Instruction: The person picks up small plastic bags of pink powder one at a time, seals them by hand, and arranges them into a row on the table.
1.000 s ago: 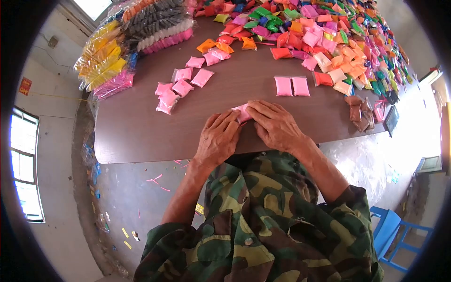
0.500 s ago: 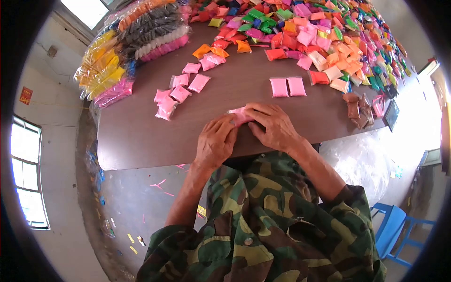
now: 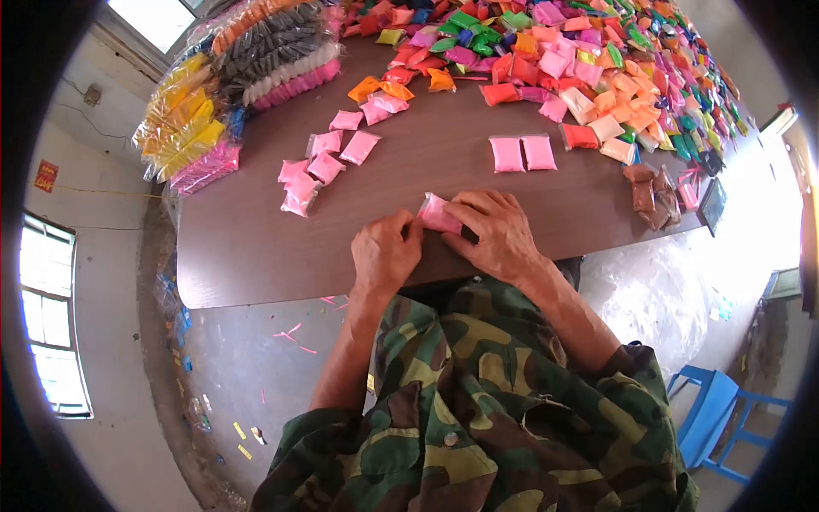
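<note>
A pink packet is near the table's front edge, between my two hands. My right hand grips its right side between thumb and fingers. My left hand is at its left edge, fingers curled together; whatever they pinch is too small to make out. Beyond them, two pink packets lie side by side, flat on the brown table. A loose group of pink packets lies to the left, some overlapping.
A large heap of coloured packets covers the back right. Bagged stacks of packets stand at the back left. Brown packets lie by the right edge. A blue stool stands on the floor at the right.
My left hand has moved slightly left and its fingers have curled in, showing more of the packet. My right hand still holds the packet.
</note>
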`<action>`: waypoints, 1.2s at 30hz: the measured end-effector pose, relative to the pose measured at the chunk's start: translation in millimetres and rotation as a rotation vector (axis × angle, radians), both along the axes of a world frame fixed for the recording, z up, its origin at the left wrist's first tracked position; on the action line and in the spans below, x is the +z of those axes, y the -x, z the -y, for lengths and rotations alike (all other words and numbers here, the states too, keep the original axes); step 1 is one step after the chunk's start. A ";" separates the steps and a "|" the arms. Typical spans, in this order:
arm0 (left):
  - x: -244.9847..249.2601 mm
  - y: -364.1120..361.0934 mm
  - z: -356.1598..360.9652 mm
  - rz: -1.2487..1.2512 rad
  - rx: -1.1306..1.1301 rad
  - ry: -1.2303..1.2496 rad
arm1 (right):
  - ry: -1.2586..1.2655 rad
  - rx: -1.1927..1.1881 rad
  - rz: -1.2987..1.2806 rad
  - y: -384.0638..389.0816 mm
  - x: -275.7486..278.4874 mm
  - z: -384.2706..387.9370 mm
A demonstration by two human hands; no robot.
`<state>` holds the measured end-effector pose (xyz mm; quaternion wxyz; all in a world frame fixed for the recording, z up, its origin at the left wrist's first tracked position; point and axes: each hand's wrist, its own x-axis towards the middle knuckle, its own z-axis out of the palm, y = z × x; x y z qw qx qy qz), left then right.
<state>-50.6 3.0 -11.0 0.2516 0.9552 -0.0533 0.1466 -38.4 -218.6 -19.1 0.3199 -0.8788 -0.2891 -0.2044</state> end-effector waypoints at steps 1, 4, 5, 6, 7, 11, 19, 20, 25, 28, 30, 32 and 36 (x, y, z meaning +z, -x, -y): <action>3.4 -2.6 -5.5 -0.019 -0.015 0.020 | 0.008 -0.012 -0.008 1.6 0.4 -1.0; 17.6 -5.6 -9.1 -0.069 -0.054 0.075 | 0.015 -0.045 -0.013 6.9 3.5 -3.8; 23.1 -3.5 -4.5 -0.082 -0.060 0.088 | 0.003 -0.049 -0.004 8.6 4.3 -5.2; 24.9 -1.8 -0.7 -0.096 -0.064 0.101 | -0.009 -0.052 0.005 10.2 4.4 -6.6; 22.8 -1.5 2.4 -0.083 -0.080 0.123 | -0.009 -0.047 -0.002 11.7 4.4 -7.4; 17.0 -10.2 8.2 -0.065 -0.136 0.195 | -0.024 -0.043 0.009 12.1 2.8 -7.5; 23.7 -38.6 -8.3 -0.024 -0.166 0.083 | -0.037 -0.063 0.027 13.1 3.3 -9.3; 23.4 -36.7 -4.4 0.003 -0.191 0.110 | -0.039 -0.070 0.024 13.0 2.7 -10.0; 11.1 -45.5 4.9 0.060 -0.187 0.003 | -0.053 -0.056 0.045 10.7 7.8 -10.2; 13.2 -54.6 1.4 0.026 -0.144 -0.009 | -0.056 -0.055 0.018 12.9 6.2 -8.3; 18.7 -52.2 -1.5 0.023 -0.186 0.004 | -0.089 -0.060 0.021 13.9 7.1 -9.2; 34.2 -31.9 6.0 -0.041 -0.163 0.120 | -0.126 -0.061 0.014 14.6 10.1 -9.0; 29.4 2.5 14.4 -0.057 -0.155 0.301 | -0.160 -0.078 0.017 12.4 3.9 -4.3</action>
